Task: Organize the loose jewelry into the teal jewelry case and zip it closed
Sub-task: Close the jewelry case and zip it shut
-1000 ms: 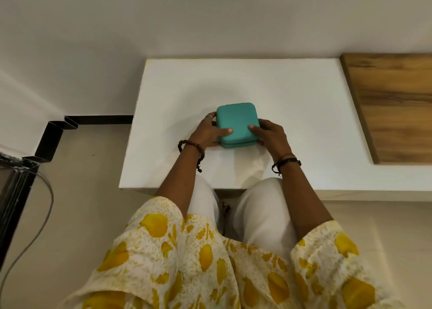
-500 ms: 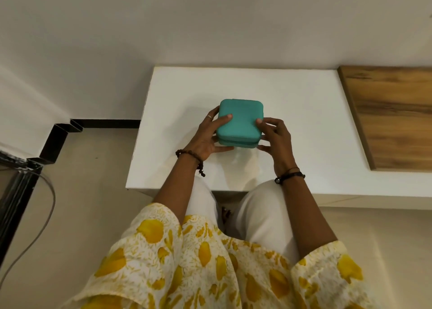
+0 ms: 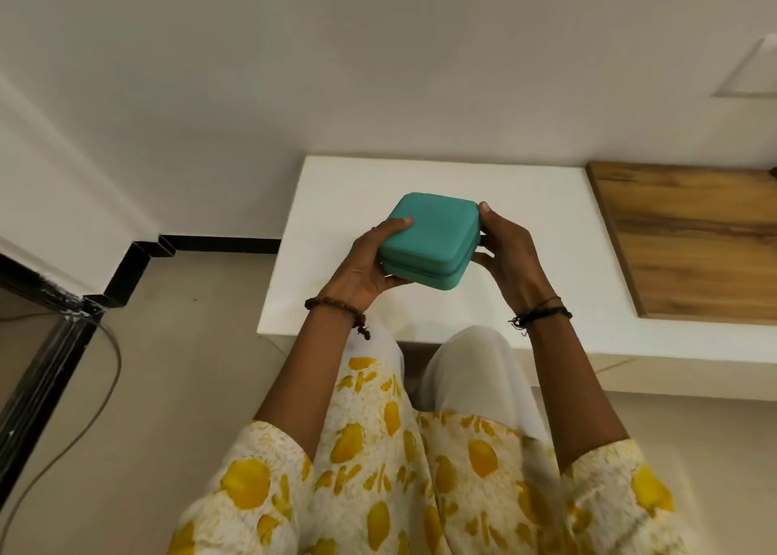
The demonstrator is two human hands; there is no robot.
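The teal jewelry case (image 3: pixel 431 239) is closed, so its contents are hidden. It is held tilted in the air above the white table (image 3: pixel 542 214), over the table's near-left part. The left hand (image 3: pixel 365 266) grips its left side, thumb on the lid, fingers curled underneath. The right hand (image 3: pixel 506 245) clasps its right side, thumb at the far corner. A wooden board (image 3: pixel 689 239) lies on the table's right end.

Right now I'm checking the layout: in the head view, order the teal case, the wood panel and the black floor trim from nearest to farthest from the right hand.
1. Teal case: held in the right hand.
2. Wood panel: to its right.
3. Black floor trim: far left, beyond the left hand.
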